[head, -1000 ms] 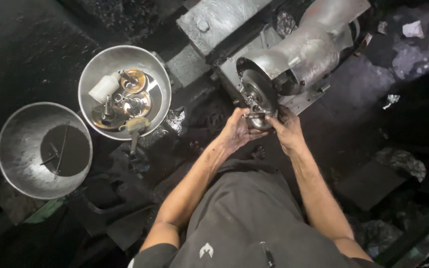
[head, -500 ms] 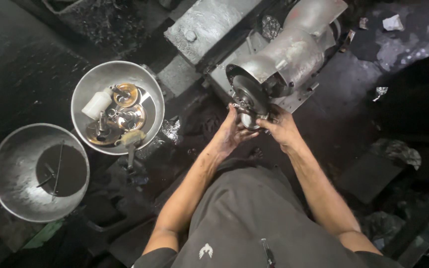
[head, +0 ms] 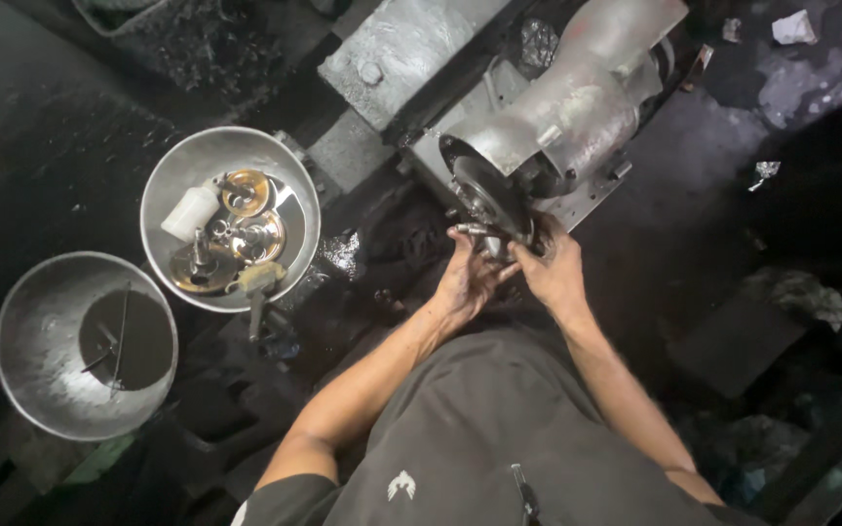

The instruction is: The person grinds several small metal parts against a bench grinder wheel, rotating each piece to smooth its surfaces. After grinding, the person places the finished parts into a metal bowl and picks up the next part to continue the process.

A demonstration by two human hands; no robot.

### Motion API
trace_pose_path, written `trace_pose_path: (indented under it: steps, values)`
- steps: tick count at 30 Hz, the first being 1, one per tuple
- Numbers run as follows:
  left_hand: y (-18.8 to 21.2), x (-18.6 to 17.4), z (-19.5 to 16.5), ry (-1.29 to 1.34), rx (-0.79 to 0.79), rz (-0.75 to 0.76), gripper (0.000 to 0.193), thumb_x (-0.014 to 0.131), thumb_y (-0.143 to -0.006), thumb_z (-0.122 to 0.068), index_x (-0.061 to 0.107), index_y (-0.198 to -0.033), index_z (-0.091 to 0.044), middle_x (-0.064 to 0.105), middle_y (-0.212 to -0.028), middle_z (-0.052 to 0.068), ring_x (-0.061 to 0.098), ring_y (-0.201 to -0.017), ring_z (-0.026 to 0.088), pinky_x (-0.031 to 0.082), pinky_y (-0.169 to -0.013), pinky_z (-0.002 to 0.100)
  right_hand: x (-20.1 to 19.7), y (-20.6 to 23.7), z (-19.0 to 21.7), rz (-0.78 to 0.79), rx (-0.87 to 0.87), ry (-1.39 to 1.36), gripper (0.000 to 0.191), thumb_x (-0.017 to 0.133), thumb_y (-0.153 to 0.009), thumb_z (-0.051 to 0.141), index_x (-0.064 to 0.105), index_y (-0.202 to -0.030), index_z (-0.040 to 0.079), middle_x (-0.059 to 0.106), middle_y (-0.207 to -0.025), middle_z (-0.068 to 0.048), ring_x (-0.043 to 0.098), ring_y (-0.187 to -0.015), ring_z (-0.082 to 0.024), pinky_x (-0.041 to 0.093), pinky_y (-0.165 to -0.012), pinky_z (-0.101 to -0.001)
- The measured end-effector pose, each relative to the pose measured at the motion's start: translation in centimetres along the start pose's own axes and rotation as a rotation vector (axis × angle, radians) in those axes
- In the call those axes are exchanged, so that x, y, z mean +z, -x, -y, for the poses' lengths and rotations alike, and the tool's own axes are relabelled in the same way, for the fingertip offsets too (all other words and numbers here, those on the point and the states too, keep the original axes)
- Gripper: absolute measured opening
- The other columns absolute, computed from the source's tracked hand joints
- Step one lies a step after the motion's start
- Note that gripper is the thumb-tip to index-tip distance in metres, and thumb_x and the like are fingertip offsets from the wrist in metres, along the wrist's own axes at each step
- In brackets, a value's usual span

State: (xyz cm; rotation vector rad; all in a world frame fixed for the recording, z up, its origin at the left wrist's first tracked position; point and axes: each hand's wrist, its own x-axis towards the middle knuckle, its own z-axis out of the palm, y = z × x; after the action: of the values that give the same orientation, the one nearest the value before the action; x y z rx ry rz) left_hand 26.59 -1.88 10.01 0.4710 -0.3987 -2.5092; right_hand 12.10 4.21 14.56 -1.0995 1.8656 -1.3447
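Note:
A large grey metal machine housing (head: pixel 567 112) lies on the dark greasy floor, its round dark end plate (head: pixel 484 195) facing me. My left hand (head: pixel 465 282) is at the lower edge of that plate, fingers closed around a small shiny metal part (head: pixel 472 231). My right hand (head: pixel 553 268) rests against the plate's lower right rim, fingers curled on it. Both hands are black with grease. What the right fingers grip is hidden.
A steel bowl (head: pixel 299 195) to the left holds brass-coloured discs, small parts and a white plastic bottle (head: pixel 190 212). A second steel bowl (head: pixel 26 321) at lower left holds dark liquid and thin rods. A grey metal block (head: pixel 401 49) lies behind. Scraps of paper lie at right.
The view has shifted, so everything sits a little lower and left in frame. My hands stay at the end plate, the left one now holding the small shiny part up against it.

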Motion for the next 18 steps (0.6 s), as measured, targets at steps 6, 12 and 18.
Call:
trace_pose_path:
  steps: [6,12,18]
  values:
    - [-1.0,0.1,1.2,0.048,-0.032,0.001,0.096,0.045,-0.086,-0.078,0.037,-0.153,-0.01,0.051,-0.148,0.011,0.048,-0.139,0.03,0.039,-0.121,0.054,-1.2,-0.1,-0.7,0.01,0.069,-0.121,0.052,0.076,-0.086,0.005,0.056,-0.133,-0.005,0.07,-0.116,-0.011,0.067,-0.106,-0.013,0.055,-0.092,-0.0277]
    - [-2.2,0.4,2.3,0.12,-0.082,0.01,0.099,0.045,-0.085,-0.08,0.032,-0.156,-0.013,0.047,-0.152,0.013,0.049,-0.137,0.034,0.042,-0.117,0.049,-2.6,-0.4,-0.8,-0.042,0.071,0.159,0.052,0.079,-0.083,0.006,0.06,-0.131,-0.004,0.073,-0.112,-0.014,0.071,-0.104,-0.014,0.056,-0.088,-0.0295]
    - [-3.0,0.2,3.7,0.117,-0.114,0.018,0.102,0.048,-0.082,-0.079,0.029,-0.157,-0.011,0.046,-0.152,0.014,0.049,-0.139,0.033,0.043,-0.118,0.047,-4.0,-0.2,-0.8,-0.027,0.134,0.091,0.048,0.076,-0.083,0.003,0.063,-0.129,-0.003,0.075,-0.11,-0.014,0.07,-0.102,-0.016,0.056,-0.087,-0.0306]
